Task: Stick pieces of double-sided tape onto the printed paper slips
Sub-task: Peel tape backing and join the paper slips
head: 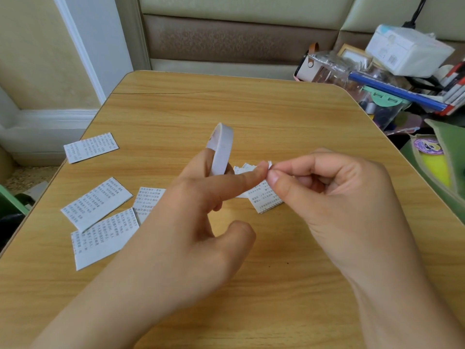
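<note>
While left hand point(201, 207) wears tape roll point(221, 149), right hand point(324, 190) seemingly pinches tape.

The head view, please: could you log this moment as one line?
left hand: tape roll on finger | right hand: pinches tape end | slips: on table

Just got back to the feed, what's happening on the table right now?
A person is working with double-sided tape. The left hand holds the tape roll upright, the roll looped over its fingers, index finger stretched to the right. The right hand pinches a small torn tape piece at that fingertip, just above one printed slip lying under the hands. Four more slips lie spread on the left part of the wooden table. Whether any already carry tape cannot be told.
</note>
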